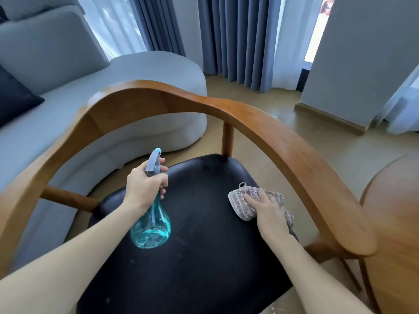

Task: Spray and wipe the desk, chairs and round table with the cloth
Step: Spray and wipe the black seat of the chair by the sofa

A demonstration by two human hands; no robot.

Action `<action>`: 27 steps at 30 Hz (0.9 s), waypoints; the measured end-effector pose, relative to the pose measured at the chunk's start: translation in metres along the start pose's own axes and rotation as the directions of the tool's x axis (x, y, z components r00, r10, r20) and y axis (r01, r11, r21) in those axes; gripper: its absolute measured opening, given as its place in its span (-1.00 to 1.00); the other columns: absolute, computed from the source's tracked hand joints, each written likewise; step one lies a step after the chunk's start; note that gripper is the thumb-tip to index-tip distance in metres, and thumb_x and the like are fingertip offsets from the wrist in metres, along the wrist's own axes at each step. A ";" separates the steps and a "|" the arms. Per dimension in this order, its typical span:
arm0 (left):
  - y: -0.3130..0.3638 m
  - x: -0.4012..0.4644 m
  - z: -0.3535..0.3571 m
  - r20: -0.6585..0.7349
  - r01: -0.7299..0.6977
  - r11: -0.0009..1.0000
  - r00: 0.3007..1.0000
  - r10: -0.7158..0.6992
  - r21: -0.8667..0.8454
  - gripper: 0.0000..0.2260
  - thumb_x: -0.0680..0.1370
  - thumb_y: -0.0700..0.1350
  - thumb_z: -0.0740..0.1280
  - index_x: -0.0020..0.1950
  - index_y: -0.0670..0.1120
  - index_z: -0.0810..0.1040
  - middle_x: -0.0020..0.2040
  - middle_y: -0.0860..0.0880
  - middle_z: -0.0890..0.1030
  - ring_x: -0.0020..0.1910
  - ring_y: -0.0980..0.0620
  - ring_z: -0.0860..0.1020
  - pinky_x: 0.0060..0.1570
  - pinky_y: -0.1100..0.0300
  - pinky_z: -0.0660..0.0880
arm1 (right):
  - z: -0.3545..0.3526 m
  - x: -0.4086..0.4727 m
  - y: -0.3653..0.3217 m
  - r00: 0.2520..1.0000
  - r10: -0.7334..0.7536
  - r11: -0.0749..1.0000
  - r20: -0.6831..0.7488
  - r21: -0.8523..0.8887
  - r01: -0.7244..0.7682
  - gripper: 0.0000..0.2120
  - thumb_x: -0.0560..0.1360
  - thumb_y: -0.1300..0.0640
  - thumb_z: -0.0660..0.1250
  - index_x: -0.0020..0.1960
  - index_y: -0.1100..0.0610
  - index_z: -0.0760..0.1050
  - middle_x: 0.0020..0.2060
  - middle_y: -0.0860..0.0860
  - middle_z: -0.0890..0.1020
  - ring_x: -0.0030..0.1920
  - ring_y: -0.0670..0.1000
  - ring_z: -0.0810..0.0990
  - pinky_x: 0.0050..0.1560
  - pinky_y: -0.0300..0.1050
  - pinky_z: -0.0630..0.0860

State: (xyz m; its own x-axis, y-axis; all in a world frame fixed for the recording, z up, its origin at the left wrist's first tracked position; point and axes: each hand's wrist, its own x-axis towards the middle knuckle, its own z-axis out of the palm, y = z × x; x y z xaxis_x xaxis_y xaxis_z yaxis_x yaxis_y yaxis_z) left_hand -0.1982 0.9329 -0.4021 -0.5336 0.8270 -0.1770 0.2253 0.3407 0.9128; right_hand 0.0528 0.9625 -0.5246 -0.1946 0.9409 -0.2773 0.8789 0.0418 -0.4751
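No text, label, brand, number or sign can be read anywhere in the view — none is seen on the spray bottle (150,220), whose clear teal body is plain, nor on the cloth (254,200).

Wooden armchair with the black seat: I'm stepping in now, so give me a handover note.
Left hand grips the clear teal spray bottle by its grey trigger head, above the seat.
Right hand presses the grey-pink woven cloth flat on the black seat pad, right rear.
Done: cannot tell; pale specks remain on the seat.
Left: finish the seat, curved wooden armrest, round wooden table at right; desk not in view.
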 end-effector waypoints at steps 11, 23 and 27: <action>-0.010 -0.052 -0.056 -0.007 0.024 1.000 1.000 -0.024 0.002 -0.62 0.38 -0.46 0.23 0.08 -0.12 0.56 -0.13 -0.03 0.58 -0.53 0.01 0.41 -0.51 0.21 0.43 | 0.070 -0.124 -0.035 0.995 -0.091 0.952 0.043 -0.289 0.099 -0.30 -0.05 0.51 0.45 -0.04 -0.08 0.69 -0.03 0.13 0.68 -0.01 0.26 0.66 -0.17 0.38 0.52; -0.051 -0.104 -0.130 -0.071 0.163 0.987 0.984 -0.162 0.007 -0.60 0.37 -0.46 0.25 0.04 -0.04 0.59 -0.08 -0.06 0.59 -0.47 -0.05 0.44 -0.44 0.13 0.43 | 0.052 -0.149 -0.107 0.995 -0.007 0.971 0.096 0.237 -0.016 -0.38 0.54 0.40 0.07 0.44 -0.17 0.29 0.52 -0.08 0.10 0.51 -0.01 0.02 0.45 0.00 0.06; -0.056 -0.093 -0.140 -0.165 0.185 0.982 0.970 -0.178 0.033 -0.60 0.37 -0.47 0.25 0.06 -0.07 0.58 -0.08 -0.08 0.60 -0.48 -0.04 0.44 -0.46 0.14 0.43 | 0.039 -0.085 -0.141 0.997 -0.076 0.955 0.013 0.290 0.069 -0.41 0.58 0.35 0.06 0.44 -0.21 0.28 0.53 -0.08 0.08 0.49 0.05 0.08 0.41 0.13 0.13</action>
State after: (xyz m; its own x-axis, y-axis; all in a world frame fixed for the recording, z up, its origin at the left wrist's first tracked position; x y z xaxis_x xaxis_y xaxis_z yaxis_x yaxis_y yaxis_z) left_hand -0.2751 0.7746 -0.3851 -0.6919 0.6683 -0.2732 0.1494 0.5028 0.8514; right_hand -0.0717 0.8640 -0.4666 -0.2664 0.9306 -0.2511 0.6992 0.0073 -0.7149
